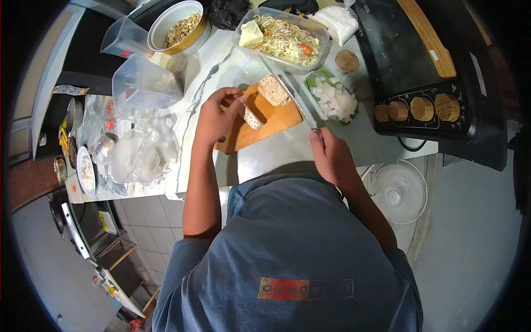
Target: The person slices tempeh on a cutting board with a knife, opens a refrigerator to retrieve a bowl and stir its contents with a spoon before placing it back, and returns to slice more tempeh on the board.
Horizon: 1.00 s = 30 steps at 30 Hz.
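On the wooden cutting board (283,121) lies a block of what looks like tempeh (273,90), with a cut piece of tempeh (253,118) nearer to me. My left hand (219,114) is over the board's left side, thumb and fingers closed at the upper end of the cut piece. The handle of a knife (298,103) is gripped in my right hand (332,156). Its blade points away from me along the right side of the block, across the board's right edge.
Behind the board stands a plastic container of noodles and vegetables (287,41). White translucent pieces (334,99) on a green leaf lie to the right, near a black stove (420,105). Plastic bags (144,152), a clear container (145,87) and a pot (177,27) occupy the left.
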Each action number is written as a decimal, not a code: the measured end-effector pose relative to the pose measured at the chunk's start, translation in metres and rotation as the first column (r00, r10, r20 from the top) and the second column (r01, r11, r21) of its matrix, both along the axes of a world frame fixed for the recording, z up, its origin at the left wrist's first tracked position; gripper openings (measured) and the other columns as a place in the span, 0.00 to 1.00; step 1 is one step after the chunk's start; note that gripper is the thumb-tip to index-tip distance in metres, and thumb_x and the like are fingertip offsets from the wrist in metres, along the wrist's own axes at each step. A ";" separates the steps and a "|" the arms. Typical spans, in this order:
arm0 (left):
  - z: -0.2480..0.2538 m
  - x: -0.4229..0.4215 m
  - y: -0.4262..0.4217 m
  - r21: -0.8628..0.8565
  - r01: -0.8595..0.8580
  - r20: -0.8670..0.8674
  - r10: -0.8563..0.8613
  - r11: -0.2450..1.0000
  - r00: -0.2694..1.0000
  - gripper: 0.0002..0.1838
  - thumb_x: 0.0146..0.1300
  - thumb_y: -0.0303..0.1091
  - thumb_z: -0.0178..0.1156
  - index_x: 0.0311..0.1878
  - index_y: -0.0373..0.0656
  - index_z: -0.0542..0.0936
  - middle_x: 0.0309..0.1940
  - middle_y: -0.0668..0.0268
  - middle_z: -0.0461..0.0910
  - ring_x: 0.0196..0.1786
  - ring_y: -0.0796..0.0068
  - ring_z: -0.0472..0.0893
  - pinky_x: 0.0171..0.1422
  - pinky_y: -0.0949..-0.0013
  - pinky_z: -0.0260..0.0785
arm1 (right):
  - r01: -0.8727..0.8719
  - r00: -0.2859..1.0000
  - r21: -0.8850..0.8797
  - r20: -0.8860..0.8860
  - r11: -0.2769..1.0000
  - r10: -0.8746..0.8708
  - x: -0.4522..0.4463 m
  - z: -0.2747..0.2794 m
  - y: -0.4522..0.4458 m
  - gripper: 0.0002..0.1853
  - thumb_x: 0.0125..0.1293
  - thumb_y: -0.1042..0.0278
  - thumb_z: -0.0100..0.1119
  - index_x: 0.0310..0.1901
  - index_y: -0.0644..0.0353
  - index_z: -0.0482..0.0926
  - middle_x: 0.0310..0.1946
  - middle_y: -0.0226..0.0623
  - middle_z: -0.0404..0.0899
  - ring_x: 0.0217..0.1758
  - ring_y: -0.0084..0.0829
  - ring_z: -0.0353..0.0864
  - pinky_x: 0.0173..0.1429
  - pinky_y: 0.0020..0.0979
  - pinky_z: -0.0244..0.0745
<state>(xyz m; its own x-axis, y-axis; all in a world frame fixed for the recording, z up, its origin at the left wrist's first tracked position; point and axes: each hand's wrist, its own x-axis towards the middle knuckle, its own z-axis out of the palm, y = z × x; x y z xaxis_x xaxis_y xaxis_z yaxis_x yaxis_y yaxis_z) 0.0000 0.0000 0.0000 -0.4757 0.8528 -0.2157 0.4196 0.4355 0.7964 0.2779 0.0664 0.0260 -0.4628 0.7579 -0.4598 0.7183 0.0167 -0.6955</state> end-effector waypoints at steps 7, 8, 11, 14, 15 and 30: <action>-0.029 0.031 -0.037 0.167 -0.234 0.279 0.182 0.958 0.943 0.15 0.68 0.31 0.66 0.54 0.33 0.81 0.40 0.65 0.84 0.39 0.82 0.79 0.48 0.76 0.73 | -0.177 0.981 0.111 -0.065 0.978 0.185 -0.024 -0.018 -0.025 0.19 0.76 0.56 0.48 0.38 0.67 0.74 0.29 0.59 0.81 0.37 0.62 0.81 0.44 0.55 0.74; -0.033 0.034 -0.039 0.208 -0.228 0.234 0.177 0.951 0.956 0.15 0.69 0.31 0.65 0.54 0.33 0.80 0.39 0.65 0.84 0.40 0.82 0.79 0.48 0.76 0.73 | -0.212 0.973 0.139 -0.068 0.967 0.222 -0.027 -0.020 -0.027 0.19 0.76 0.56 0.48 0.38 0.68 0.73 0.29 0.60 0.81 0.37 0.63 0.81 0.44 0.56 0.74; -0.051 0.038 -0.040 0.308 -0.223 0.173 0.176 0.925 0.969 0.15 0.69 0.30 0.64 0.55 0.34 0.80 0.39 0.65 0.83 0.39 0.82 0.79 0.47 0.76 0.73 | -0.221 0.965 0.165 -0.103 0.961 0.240 -0.033 -0.022 -0.033 0.19 0.76 0.56 0.48 0.38 0.68 0.73 0.27 0.62 0.80 0.35 0.64 0.80 0.42 0.57 0.74; -0.060 0.042 -0.043 0.310 -0.269 0.188 0.219 0.912 0.958 0.14 0.69 0.29 0.64 0.54 0.34 0.79 0.39 0.65 0.83 0.39 0.81 0.80 0.46 0.76 0.73 | -0.232 0.959 0.195 -0.118 0.953 0.258 -0.039 -0.023 -0.040 0.19 0.76 0.56 0.49 0.38 0.69 0.72 0.25 0.61 0.79 0.32 0.62 0.81 0.39 0.55 0.75; -0.060 0.044 -0.043 0.345 -0.274 0.177 0.224 0.898 0.958 0.13 0.70 0.29 0.63 0.54 0.34 0.79 0.39 0.65 0.82 0.39 0.81 0.80 0.46 0.75 0.73 | -0.235 0.954 0.211 -0.136 0.949 0.266 -0.040 -0.021 -0.041 0.19 0.76 0.56 0.49 0.38 0.69 0.72 0.25 0.61 0.80 0.31 0.62 0.81 0.38 0.54 0.76; -0.056 0.052 -0.040 0.393 -0.270 0.105 0.249 0.879 0.963 0.12 0.71 0.29 0.62 0.53 0.34 0.79 0.38 0.65 0.81 0.39 0.80 0.79 0.45 0.75 0.72 | -0.261 0.961 0.198 -0.045 0.945 0.274 -0.048 -0.029 -0.049 0.21 0.77 0.54 0.48 0.40 0.70 0.72 0.24 0.60 0.80 0.30 0.62 0.82 0.36 0.54 0.77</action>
<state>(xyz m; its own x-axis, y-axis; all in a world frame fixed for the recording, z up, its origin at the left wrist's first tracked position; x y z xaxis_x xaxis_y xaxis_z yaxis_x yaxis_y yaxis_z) 0.0516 -0.0404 -0.0555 -0.6896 0.7188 0.0887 0.2912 0.1630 0.9427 0.2300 0.0173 -0.0034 -0.6865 0.6712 -0.2797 0.6184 0.3366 -0.7101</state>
